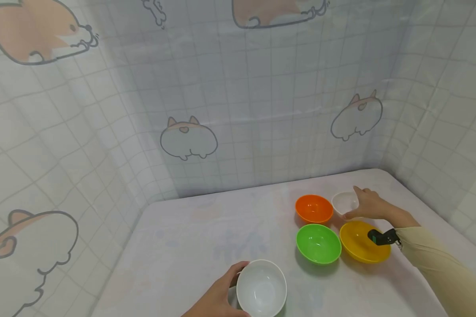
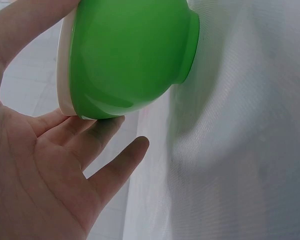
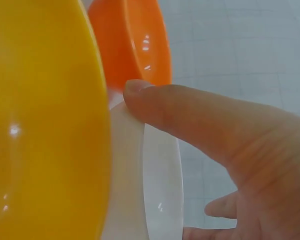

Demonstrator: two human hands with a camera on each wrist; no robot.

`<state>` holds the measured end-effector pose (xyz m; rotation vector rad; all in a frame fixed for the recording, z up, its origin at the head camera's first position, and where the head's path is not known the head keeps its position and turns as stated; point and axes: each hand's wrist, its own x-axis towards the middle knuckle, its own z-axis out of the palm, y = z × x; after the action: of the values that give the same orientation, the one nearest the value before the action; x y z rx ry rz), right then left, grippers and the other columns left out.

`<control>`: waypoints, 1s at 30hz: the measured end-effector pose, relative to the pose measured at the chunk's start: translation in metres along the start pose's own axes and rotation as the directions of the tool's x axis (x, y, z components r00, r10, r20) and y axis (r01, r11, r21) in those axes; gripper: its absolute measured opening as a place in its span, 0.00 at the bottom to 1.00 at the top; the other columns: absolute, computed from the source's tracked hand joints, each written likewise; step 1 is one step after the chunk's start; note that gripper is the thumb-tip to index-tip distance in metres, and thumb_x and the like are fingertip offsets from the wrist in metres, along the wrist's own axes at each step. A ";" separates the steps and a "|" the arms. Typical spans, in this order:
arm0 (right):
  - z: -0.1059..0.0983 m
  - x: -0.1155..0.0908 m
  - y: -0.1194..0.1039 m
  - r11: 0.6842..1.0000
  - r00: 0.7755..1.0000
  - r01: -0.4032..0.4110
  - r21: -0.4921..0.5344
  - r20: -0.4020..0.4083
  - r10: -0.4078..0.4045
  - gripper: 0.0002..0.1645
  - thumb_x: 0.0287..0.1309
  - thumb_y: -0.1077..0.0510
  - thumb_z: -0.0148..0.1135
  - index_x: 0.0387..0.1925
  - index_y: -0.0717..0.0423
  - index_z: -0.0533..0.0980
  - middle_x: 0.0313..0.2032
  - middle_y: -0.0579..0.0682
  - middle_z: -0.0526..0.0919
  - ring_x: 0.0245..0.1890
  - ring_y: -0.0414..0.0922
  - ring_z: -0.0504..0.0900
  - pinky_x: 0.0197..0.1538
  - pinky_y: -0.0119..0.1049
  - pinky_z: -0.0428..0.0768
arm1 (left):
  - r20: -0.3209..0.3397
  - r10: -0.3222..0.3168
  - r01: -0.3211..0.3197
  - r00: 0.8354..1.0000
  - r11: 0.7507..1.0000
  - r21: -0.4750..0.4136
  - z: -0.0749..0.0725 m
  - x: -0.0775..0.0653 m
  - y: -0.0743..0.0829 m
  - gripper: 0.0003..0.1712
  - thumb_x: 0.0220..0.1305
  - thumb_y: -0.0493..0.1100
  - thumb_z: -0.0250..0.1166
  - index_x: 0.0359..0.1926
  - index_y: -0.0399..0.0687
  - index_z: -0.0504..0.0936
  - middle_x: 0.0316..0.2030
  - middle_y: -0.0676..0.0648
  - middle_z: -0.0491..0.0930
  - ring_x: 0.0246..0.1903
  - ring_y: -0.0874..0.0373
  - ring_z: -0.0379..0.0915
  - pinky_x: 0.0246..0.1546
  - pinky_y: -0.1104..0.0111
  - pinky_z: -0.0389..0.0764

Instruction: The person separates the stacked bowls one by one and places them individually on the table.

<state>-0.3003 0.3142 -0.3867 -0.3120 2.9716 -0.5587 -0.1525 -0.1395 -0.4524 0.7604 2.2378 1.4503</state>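
Observation:
My left hand [image 1: 222, 295] holds a bowl [image 1: 262, 288] at the front of the table, thumb on one side and fingers on the other. The bowl is white inside; in the left wrist view its green outer wall [image 2: 130, 55] and pale rim show. At the back right, my right hand [image 1: 370, 204] spans a white bowl [image 1: 344, 203]. In the right wrist view its thumb [image 3: 155, 102] lies against that bowl's rim, with other fingers at the far side, partly hidden.
Close to the white bowl stand an orange bowl [image 1: 314, 208], a green bowl [image 1: 318, 244] and a wide yellow bowl [image 1: 365, 242], the yellow one under my right forearm. Fabric with a grid and dog print [image 1: 262, 110] walls in the pale table [image 1: 194, 246].

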 end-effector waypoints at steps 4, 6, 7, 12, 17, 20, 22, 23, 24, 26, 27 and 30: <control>0.004 0.000 0.001 1.000 1.000 -0.020 0.007 0.015 0.020 0.71 0.34 0.33 0.68 0.60 0.81 0.45 0.53 0.82 0.53 0.50 0.72 0.58 0.47 0.66 0.62 | -0.001 0.001 -0.001 1.000 1.000 -0.003 0.001 0.000 0.000 0.52 0.46 0.43 0.72 0.67 0.64 0.49 0.59 0.56 0.64 0.54 0.59 0.65 0.46 0.62 0.70; 0.005 0.000 0.002 1.000 0.999 -0.028 0.009 0.022 0.027 0.71 0.34 0.33 0.68 0.60 0.81 0.44 0.53 0.83 0.53 0.50 0.72 0.58 0.47 0.66 0.62 | 0.000 0.001 -0.001 1.000 1.000 -0.006 0.001 0.000 0.000 0.52 0.46 0.42 0.72 0.67 0.65 0.49 0.59 0.56 0.64 0.54 0.60 0.64 0.47 0.62 0.70; 0.006 0.000 0.003 1.000 0.999 -0.029 0.009 0.023 0.028 0.71 0.34 0.33 0.68 0.60 0.81 0.43 0.53 0.83 0.53 0.50 0.73 0.58 0.47 0.66 0.62 | 0.000 0.004 -0.004 1.000 1.000 -0.006 0.001 0.000 0.000 0.52 0.46 0.42 0.72 0.66 0.66 0.49 0.59 0.55 0.64 0.54 0.59 0.64 0.47 0.62 0.70; 0.010 0.000 0.006 1.000 0.999 -0.028 0.002 0.017 0.028 0.71 0.36 0.33 0.67 0.60 0.81 0.43 0.52 0.83 0.53 0.49 0.73 0.58 0.47 0.66 0.62 | 0.003 0.012 -0.012 1.000 1.000 -0.003 0.002 -0.001 0.000 0.52 0.45 0.42 0.72 0.66 0.66 0.50 0.59 0.55 0.64 0.54 0.59 0.64 0.47 0.62 0.70; 0.013 0.001 0.008 1.000 0.999 -0.029 -0.001 0.018 0.029 0.72 0.36 0.33 0.66 0.60 0.82 0.42 0.52 0.83 0.53 0.49 0.73 0.57 0.47 0.66 0.62 | 0.000 0.007 -0.007 1.000 1.000 -0.004 0.001 -0.001 0.000 0.52 0.46 0.42 0.72 0.67 0.64 0.49 0.59 0.55 0.64 0.54 0.60 0.64 0.47 0.62 0.70; 0.014 0.001 0.008 1.000 1.000 -0.022 0.006 0.018 0.022 0.72 0.36 0.33 0.66 0.60 0.82 0.40 0.53 0.83 0.51 0.50 0.74 0.56 0.48 0.66 0.60 | 0.001 0.006 -0.006 1.000 1.000 -0.011 0.001 -0.002 0.000 0.52 0.46 0.42 0.72 0.67 0.64 0.50 0.59 0.55 0.64 0.54 0.60 0.65 0.47 0.63 0.70; 0.013 0.001 0.007 1.000 1.000 -0.020 0.019 0.016 0.019 0.72 0.37 0.32 0.65 0.60 0.82 0.39 0.54 0.83 0.49 0.51 0.74 0.54 0.48 0.67 0.59 | 0.002 0.003 -0.003 1.000 1.000 -0.016 0.001 -0.002 0.000 0.52 0.46 0.41 0.72 0.66 0.65 0.50 0.58 0.55 0.65 0.54 0.60 0.65 0.47 0.63 0.70; 0.013 0.000 0.006 1.000 1.000 -0.017 0.025 0.013 0.017 0.73 0.37 0.32 0.65 0.60 0.82 0.39 0.55 0.83 0.49 0.51 0.75 0.53 0.48 0.67 0.58 | 0.002 0.006 -0.006 1.000 1.000 -0.014 0.001 -0.002 0.000 0.52 0.46 0.41 0.72 0.66 0.65 0.50 0.59 0.55 0.64 0.54 0.60 0.65 0.47 0.62 0.70; 0.012 0.000 0.005 0.999 1.000 -0.017 0.031 0.010 0.017 0.73 0.37 0.32 0.65 0.60 0.82 0.39 0.55 0.83 0.48 0.52 0.75 0.52 0.49 0.67 0.58 | 0.002 0.005 -0.005 1.000 1.000 -0.014 0.001 -0.002 0.000 0.52 0.46 0.41 0.72 0.66 0.66 0.50 0.58 0.55 0.65 0.54 0.60 0.65 0.47 0.62 0.70; 0.010 -0.002 0.003 0.999 1.000 -0.017 0.042 0.004 0.017 0.73 0.37 0.32 0.65 0.60 0.81 0.38 0.56 0.83 0.46 0.52 0.75 0.50 0.49 0.68 0.56 | 0.002 -0.001 0.001 1.000 1.000 -0.012 0.001 -0.001 0.001 0.52 0.46 0.42 0.71 0.66 0.66 0.49 0.58 0.56 0.65 0.54 0.60 0.65 0.47 0.62 0.70; 0.009 -0.003 0.002 0.999 1.000 -0.013 0.047 -0.001 0.013 0.73 0.37 0.33 0.65 0.60 0.81 0.38 0.56 0.83 0.45 0.52 0.76 0.49 0.49 0.68 0.55 | 0.001 -0.003 0.003 1.000 1.000 -0.011 0.001 -0.001 0.001 0.52 0.46 0.42 0.71 0.66 0.66 0.49 0.58 0.56 0.65 0.54 0.60 0.65 0.47 0.62 0.70; 0.006 -0.005 -0.002 0.999 1.000 -0.006 0.053 -0.006 0.006 0.73 0.38 0.32 0.65 0.61 0.80 0.37 0.57 0.82 0.44 0.54 0.75 0.47 0.50 0.68 0.53 | -0.002 -0.016 0.016 1.000 1.000 -0.011 0.000 -0.001 0.002 0.52 0.46 0.43 0.71 0.66 0.67 0.50 0.58 0.57 0.65 0.54 0.60 0.64 0.47 0.61 0.70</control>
<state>-0.2942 0.3113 -0.3914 -0.2973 2.9571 -0.6383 -0.1512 -0.1388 -0.4505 0.7358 2.2304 1.4552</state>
